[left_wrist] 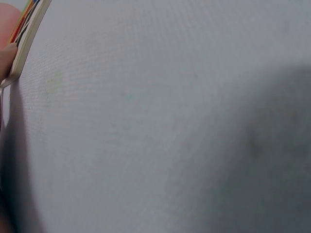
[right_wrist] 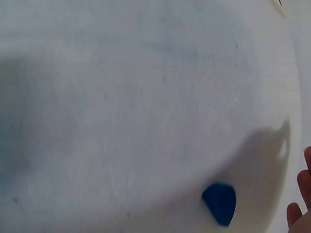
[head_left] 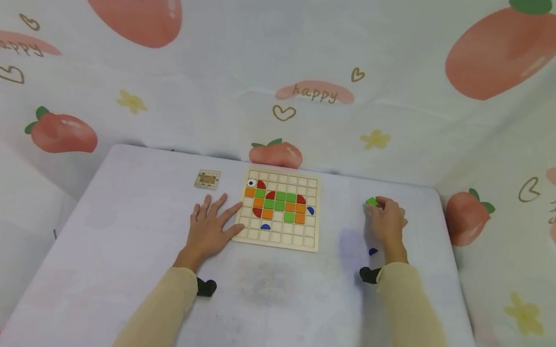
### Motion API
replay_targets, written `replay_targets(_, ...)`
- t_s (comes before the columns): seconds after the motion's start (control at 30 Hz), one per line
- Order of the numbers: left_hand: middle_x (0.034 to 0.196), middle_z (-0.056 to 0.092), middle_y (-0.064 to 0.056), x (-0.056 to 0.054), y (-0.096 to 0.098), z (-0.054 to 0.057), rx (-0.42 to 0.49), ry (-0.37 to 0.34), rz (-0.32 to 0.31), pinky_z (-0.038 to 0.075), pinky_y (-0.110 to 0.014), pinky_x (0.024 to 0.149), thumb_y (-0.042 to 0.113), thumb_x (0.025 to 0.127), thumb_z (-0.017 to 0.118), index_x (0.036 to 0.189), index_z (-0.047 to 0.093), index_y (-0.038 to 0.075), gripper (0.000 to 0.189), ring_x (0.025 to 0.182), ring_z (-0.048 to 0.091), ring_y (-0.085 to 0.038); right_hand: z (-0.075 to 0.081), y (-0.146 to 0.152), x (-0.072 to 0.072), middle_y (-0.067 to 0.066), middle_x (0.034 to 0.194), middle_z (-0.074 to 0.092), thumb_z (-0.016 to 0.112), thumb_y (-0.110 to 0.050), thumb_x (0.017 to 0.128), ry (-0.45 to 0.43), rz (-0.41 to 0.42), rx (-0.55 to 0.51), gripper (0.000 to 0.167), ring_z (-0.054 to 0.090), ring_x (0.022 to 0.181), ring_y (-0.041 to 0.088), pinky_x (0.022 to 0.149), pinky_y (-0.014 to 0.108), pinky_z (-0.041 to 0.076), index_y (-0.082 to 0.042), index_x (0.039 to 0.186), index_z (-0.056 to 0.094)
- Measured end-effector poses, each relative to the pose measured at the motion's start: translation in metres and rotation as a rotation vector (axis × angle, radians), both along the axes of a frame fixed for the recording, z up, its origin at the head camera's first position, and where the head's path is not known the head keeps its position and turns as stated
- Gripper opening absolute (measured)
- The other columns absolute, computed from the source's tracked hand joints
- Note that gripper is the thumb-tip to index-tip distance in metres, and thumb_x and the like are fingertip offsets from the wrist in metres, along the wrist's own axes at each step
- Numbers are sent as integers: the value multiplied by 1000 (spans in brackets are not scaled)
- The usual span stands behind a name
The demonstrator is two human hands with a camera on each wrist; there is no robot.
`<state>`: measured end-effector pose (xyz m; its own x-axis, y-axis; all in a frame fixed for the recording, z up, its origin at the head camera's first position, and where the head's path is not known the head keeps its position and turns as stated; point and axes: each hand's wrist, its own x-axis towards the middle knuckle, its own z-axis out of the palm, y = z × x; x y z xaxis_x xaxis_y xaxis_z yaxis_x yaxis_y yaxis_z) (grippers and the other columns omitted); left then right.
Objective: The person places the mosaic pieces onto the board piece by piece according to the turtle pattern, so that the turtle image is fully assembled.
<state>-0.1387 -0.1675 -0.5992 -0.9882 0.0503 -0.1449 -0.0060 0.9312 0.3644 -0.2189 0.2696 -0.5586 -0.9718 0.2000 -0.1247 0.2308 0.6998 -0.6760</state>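
Observation:
A square wooden grid board [head_left: 276, 236] lies near the table's far edge, with red, green, orange and blue pieces in its cells and a white eye piece [head_left: 252, 183] at upper left. My left hand [head_left: 210, 231] rests with spread fingers at the board's left side, its fingertips touching the edge; in the left wrist view only a fingertip shows by the board [left_wrist: 30, 43]. Off to the right, my right hand [head_left: 388, 221] pinches a green piece [head_left: 371, 201] between thumb and fingers. A blue half-round piece [head_left: 372, 252] lies on the table below that hand.
A small pattern card [head_left: 207, 179] lies left of the board. The white table [head_left: 255, 326] meets fabric walls printed with peaches at its back and sides. Black wrist mounts [head_left: 206, 288] sit at both sleeves.

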Motion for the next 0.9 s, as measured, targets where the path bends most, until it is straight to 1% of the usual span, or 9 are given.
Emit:
replay_targets(0.17, 173, 14, -2, 1, 0, -1, 12, -3, -3, 0, -65, 127, 72, 96, 44, 157, 34, 45, 67, 161, -3, -39, 5, -16, 2, 25, 133, 61, 59, -21, 104, 59, 88, 27, 41, 47, 126, 44, 104, 62, 27, 1, 139, 57)
replay_targets(0.3, 173, 15, -2, 1, 0, 0, 7, -1, 3, 1, -65, 127, 72, 96, 43, 157, 33, 46, 67, 161, -3, -39, 8, -27, 3, 23, 132, 61, 61, -20, 103, 94, 135, 29, 38, 48, 125, 43, 105, 63, 27, 1, 134, 60)
replay_targets(0.4, 173, 16, -3, 1, 0, 0, 2, 6, 3, 2, -66, 126, 72, 96, 44, 157, 34, 46, 67, 161, -1, -40, 7, -37, 4, 22, 131, 59, 62, -20, 102, 100, 161, 25, 37, 47, 126, 42, 108, 63, 26, 0, 133, 60)
replay_targets(0.5, 173, 17, -4, 1, 0, 1, 1, 10, 1, 2, -66, 126, 71, 96, 45, 157, 34, 45, 67, 160, -1, -41, 6, -49, 6, 21, 131, 59, 63, -21, 102, 88, 191, 35, 37, 47, 126, 40, 111, 62, 27, -2, 133, 61)
replay_targets(0.6, 173, 16, -3, 1, 0, 1, 2, 5, -1, 2, -66, 126, 71, 97, 44, 157, 34, 45, 66, 161, -2, -39, 3, -62, 10, 19, 131, 60, 63, -23, 102, 82, 236, 56, 37, 48, 125, 37, 109, 59, 30, -3, 134, 61)
replay_targets(0.73, 173, 14, -2, 1, 0, 2, 8, -6, 0, 1, -65, 127, 71, 97, 43, 157, 32, 46, 66, 161, -4, -38, 1, -80, 15, 18, 130, 61, 65, -23, 101, 103, 295, 46, 38, 48, 122, 36, 104, 55, 33, -4, 134, 60)
replay_targets(0.9, 173, 14, -3, 2, 1, 3, 18, -4, -1, 1, -65, 127, 70, 97, 44, 157, 33, 45, 66, 161, -4, -39, -2, -101, 21, 15, 127, 62, 66, -23, 100, 116, 334, 40, 36, 49, 118, 33, 104, 52, 35, -7, 132, 63)
